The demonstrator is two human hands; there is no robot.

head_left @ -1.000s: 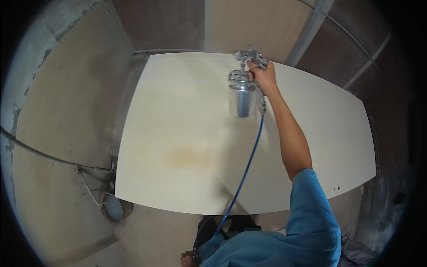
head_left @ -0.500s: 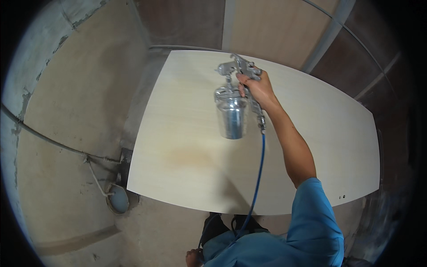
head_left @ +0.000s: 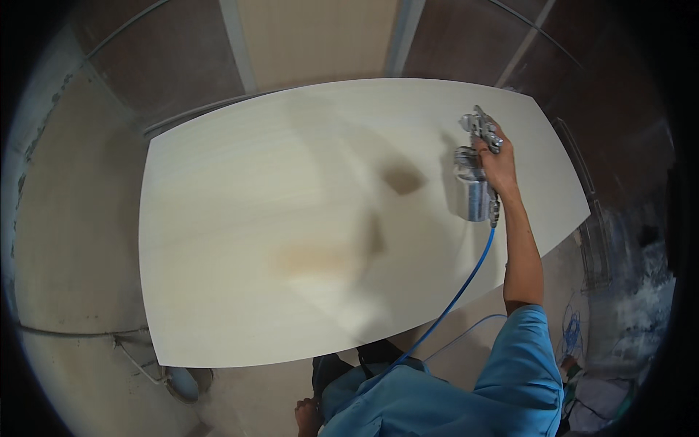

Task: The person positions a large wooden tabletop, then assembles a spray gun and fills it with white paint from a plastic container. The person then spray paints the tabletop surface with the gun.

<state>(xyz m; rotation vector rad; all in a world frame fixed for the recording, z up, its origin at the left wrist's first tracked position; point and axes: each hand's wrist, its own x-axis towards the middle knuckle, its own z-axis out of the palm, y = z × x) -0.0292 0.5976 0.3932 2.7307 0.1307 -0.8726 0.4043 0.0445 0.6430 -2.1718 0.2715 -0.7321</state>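
My right hand [head_left: 499, 166] is wrapped round the grip of a metal spray gun [head_left: 479, 125]. A shiny silver cup [head_left: 473, 193] hangs below the gun. A blue hose [head_left: 466, 280] runs from the base of the handle back toward my body. The gun is held over the right end of a large pale panel [head_left: 233, 218], apart from its surface. Down at the lower edge, by my hip, my left hand [head_left: 307, 415] hangs with curled fingers; whatever is in them, if anything, stays hidden.
Brown and tan wall panels [head_left: 320, 40] stand behind the far edge. At the lower left is a round bucket [head_left: 182, 382] beside a pipe [head_left: 80, 333]. Coiled blue hose [head_left: 572, 331] lies on the floor at right, near a cluttered heap [head_left: 601, 404].
The spray gun in my right hand has moved rightward along the panel. My view has turned too, bringing the coiled hose at right into sight. My left hand stays low by my hip.
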